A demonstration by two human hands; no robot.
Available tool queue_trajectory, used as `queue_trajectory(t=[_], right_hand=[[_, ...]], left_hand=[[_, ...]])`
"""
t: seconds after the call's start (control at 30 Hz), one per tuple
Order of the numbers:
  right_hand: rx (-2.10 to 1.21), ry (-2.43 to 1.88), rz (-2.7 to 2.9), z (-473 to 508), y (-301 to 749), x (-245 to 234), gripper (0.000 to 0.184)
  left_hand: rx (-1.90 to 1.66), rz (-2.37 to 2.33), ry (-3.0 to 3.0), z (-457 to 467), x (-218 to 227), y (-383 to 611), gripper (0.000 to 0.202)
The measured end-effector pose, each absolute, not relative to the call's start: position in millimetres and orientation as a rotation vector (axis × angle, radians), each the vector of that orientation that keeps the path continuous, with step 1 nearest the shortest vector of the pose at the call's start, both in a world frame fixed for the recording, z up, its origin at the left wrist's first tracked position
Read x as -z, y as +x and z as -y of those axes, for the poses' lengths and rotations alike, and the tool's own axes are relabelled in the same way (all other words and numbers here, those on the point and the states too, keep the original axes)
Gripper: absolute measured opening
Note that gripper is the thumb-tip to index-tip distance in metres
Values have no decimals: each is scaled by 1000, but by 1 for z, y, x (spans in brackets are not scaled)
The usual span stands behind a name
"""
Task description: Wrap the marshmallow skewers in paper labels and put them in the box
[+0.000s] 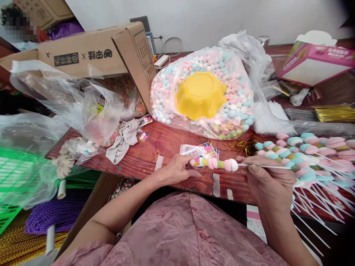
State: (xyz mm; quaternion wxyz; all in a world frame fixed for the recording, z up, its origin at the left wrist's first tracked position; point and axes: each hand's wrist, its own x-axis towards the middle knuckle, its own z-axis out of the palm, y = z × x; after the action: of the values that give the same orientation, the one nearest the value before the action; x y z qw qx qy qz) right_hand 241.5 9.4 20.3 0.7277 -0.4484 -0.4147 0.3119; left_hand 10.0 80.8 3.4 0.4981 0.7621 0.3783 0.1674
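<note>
My right hand point(271, 183) pinches the white stick of a marshmallow skewer point(229, 165) between thumb and fingers. Pink, white and yellow-green sweets are threaded along it, and it lies nearly level above the table's front edge. At its left end is a small colourful printed card point(197, 162). My left hand point(177, 170) has thumb and forefinger closed around that card; the exact contact is partly hidden. Just behind it, several printed cards point(196, 149) lie on the table. Finished-looking skewers point(310, 155) are heaped beside my right hand, their white sticks pointing toward me.
A big clear bag of marshmallows point(163, 99) stands behind, with a yellow bowl point(201, 92) upside down on it. A cardboard box point(91, 55) and a grey cloth point(124, 140) are left. Pink packaging point(318, 55) stands far right. A green basket point(16, 173) sits lower left; a person is beyond.
</note>
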Motion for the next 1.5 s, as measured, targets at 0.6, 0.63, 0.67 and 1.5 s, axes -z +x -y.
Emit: queue_trajectory(t=[0.6, 0.63, 0.67, 1.5], right_hand=[[-695, -1171, 1255, -25, 225, -34, 6], [-705, -1176, 1227, -26, 224, -35, 7], [-720, -1179, 1208, -27, 224, -36, 8], [-911, -1078, 1120, -36, 211, -30, 12]], left_hand=[[-405, -845, 2028, -71, -5, 14, 37], [-395, -854, 2037, -70, -6, 15, 34], [-391, -859, 2028, -69, -7, 16, 32], [-546, -782, 1697, -61, 0, 32, 38]])
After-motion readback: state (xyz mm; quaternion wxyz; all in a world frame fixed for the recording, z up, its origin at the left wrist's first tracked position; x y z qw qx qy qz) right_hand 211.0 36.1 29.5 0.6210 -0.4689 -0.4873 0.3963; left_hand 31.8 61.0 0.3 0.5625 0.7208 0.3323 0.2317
